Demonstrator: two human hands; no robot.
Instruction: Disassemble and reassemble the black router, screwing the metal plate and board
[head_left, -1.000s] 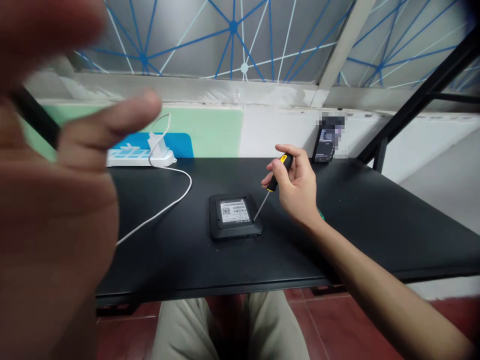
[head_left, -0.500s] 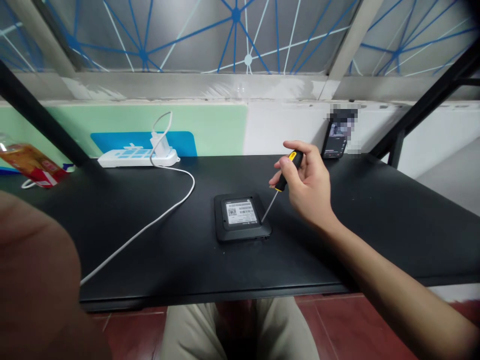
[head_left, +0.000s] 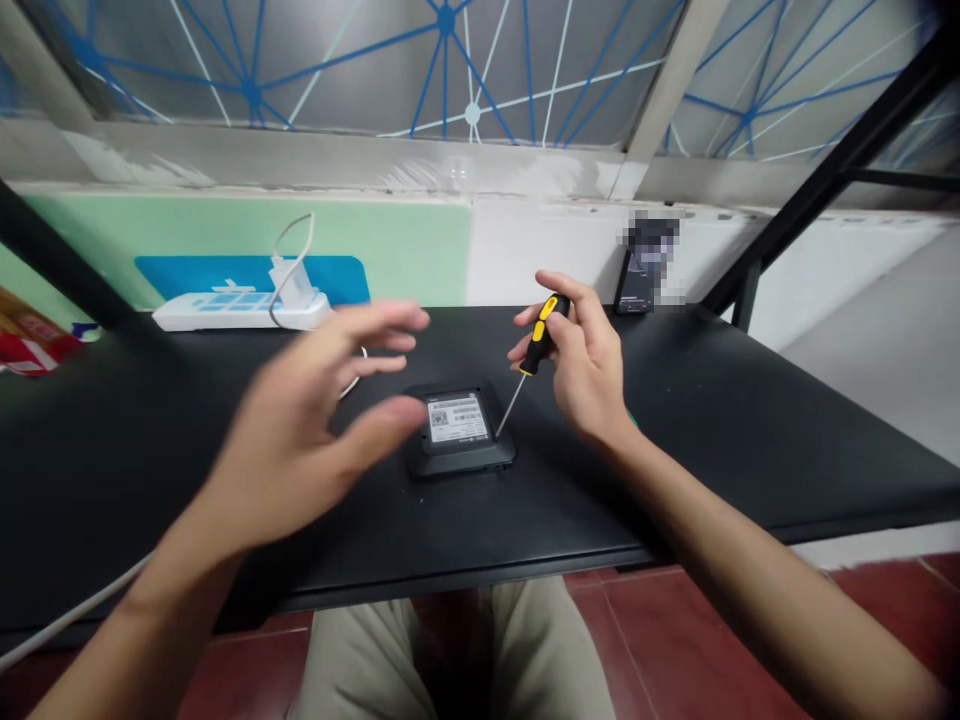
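Containers: we see none holding anything; the only packet-like thing is a red and orange wrapper [head_left: 30, 340] at the far left edge of the frame, its contents not visible.
Black device: a small flat square box [head_left: 459, 432] lies on the black table [head_left: 750, 430] at the centre of the frame, its white printed label [head_left: 457, 417] facing up.
Device and left hand: our left hand [head_left: 315, 430] is blurred, fingers spread and slightly curled, holding nothing. It hovers just left of the device, the thumb tip overlapping its left edge in the picture; we cannot tell whether it touches.
Screwdriver: a black and yellow handled tool [head_left: 529, 362] sits just right of centre, above the device's right side.
Right hand: our right hand [head_left: 581, 365] pinches the handle between thumb and fingertips, the other fingers curled around it.
Screwdriver axis: the long axis runs diagonally, handle at the upper right and thin metal shaft slanting down to the lower left. The tip meets the device at the right edge of the label.
Device and right hand: the device lies below and left of that hand, near it, joined only by the shaft.
Power strip: a white strip [head_left: 225, 310] with a charger plugged in rests at the table's back edge, upper left; its white cable [head_left: 67, 618] leaves at the lower left.
Phone: a dark phone [head_left: 637, 285] leans on the wall at the upper right of centre.
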